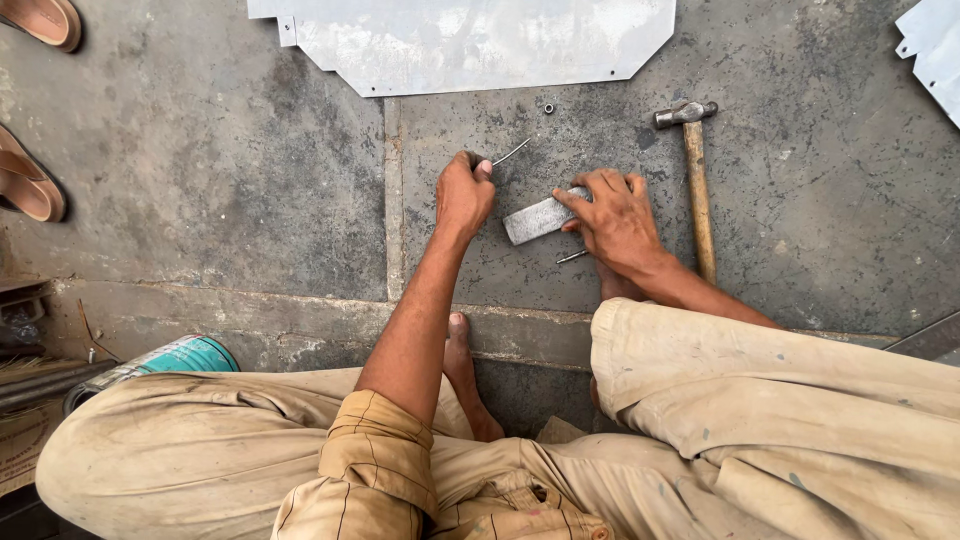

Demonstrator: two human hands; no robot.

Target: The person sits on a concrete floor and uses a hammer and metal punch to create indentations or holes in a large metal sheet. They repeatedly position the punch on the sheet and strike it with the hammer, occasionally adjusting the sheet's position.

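My left hand (463,192) is closed around a thin bent metal wire (512,151), whose free end sticks out to the right above the concrete floor. My right hand (615,220) presses on a flat grey metal bar (535,219) lying on the floor between both hands. A short nail or pin (571,257) lies just below the bar, near my right wrist. A hammer (694,180) with a wooden handle rests on the floor right of my right hand, head pointing away. I am seated, knees in beige trousers in front.
A cut metal sheet (470,45) lies at the top, another sheet corner (935,50) at top right. A small nut (548,107) sits below the sheet. Sandals (35,185) are at left, a teal can (185,357) by my left knee. A floor step runs across.
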